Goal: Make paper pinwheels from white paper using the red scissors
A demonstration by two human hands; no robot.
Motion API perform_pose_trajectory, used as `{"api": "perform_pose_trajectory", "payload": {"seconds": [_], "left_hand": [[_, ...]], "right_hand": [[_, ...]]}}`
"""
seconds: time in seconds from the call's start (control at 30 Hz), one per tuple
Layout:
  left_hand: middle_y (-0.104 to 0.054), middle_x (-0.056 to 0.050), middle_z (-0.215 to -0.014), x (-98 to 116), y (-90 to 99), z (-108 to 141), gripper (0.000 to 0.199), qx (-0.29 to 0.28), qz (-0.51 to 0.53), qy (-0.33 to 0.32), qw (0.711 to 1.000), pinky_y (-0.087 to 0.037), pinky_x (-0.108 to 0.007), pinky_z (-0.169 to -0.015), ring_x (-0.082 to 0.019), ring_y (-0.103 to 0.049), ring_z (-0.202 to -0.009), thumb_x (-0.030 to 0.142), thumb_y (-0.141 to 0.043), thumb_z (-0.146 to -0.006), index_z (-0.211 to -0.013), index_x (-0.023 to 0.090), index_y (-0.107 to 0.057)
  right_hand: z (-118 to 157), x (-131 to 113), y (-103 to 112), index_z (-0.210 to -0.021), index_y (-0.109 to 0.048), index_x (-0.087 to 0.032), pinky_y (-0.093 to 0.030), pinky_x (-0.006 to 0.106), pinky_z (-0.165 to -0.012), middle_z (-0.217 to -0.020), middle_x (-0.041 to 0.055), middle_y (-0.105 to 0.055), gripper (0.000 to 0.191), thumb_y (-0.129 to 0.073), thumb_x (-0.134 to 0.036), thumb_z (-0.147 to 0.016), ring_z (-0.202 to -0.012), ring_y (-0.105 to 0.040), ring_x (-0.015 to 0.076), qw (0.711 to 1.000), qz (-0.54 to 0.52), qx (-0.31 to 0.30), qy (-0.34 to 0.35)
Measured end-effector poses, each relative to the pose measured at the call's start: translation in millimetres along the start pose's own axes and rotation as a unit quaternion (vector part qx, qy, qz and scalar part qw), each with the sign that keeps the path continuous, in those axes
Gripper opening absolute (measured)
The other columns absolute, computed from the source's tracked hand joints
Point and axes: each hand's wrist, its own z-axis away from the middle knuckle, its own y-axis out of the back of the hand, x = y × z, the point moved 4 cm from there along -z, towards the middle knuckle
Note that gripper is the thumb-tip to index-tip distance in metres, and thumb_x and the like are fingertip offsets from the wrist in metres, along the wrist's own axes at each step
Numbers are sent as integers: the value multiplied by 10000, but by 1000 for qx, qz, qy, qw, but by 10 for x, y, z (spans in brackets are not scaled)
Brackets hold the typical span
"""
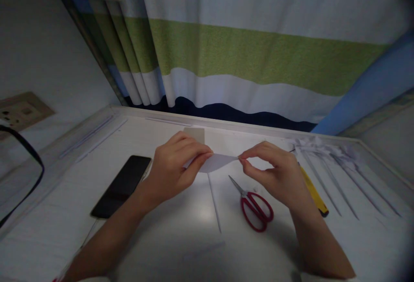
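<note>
A small piece of white paper [218,163] is stretched between my two hands above the white table. My left hand [177,161] pinches its left end between thumb and fingers. At the paper's pointed right end, my right hand [270,165] closes thumb and forefinger on the tip. Below the paper lies a thin white paper stick [214,202]. Scissors with red handles [255,208] rest on the table just below my right hand, blades pointing up and left.
A black phone [121,186] lies beside my left forearm. Right of my right hand are a yellow cutter [312,189], several thin paper sticks [341,187] and crumpled paper [320,146]. A small grey square [196,134] lies behind my left hand. A striped curtain [226,49] hangs behind the table.
</note>
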Motion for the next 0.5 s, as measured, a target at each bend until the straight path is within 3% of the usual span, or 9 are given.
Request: {"api": "perform_pose_trajectory", "payload": {"seconds": [0.17, 0.23, 0.37, 0.5], "left_hand": [[-597, 7, -700, -98, 143, -6, 50, 90, -8, 54, 994, -430, -259, -642, -119, -533, -667, 118, -573, -731, -734, 168, -580], [-614, 4, -700, -79, 82, -14, 45, 66, 2, 49, 997, -434, -262, -650, -122, -542, -670, 130, -581, -728, -742, 170, -596], [-647, -13, -709, -1, -122, -14, 57, 13, 65, 52, 996, -444, -264, -655, -131, -563, -678, 154, -575, -740, -768, 159, -624], [-652, -22, -735, 11, -195, -2, 72, 5, 100, 78, 992, -452, -258, -663, -128, -574, -693, 159, -566, -752, -786, 153, -629]], "right_hand": [[-10, 116, 125, -726, -621, -193, -460, 312, -623, -721, 23, -640, 45, -590, -166, -709, -693, -573, 184, 996, 39, 74, -34], [-10, 99, 134, -777, -615, -197, -471, 299, -633, -773, 21, -643, 58, -578, -196, -733, -728, -581, 180, 996, 6, 76, -45], [-12, -35, 27, -961, -580, -192, -470, 299, -743, -929, 37, -633, 238, -604, -255, -733, -850, -574, 181, 998, -61, 1, -18], [-5, -75, -59, -848, -603, -196, -492, 251, -626, -807, 21, -643, 97, -534, -233, -790, -760, -590, 162, 997, -71, -23, -16]]}}
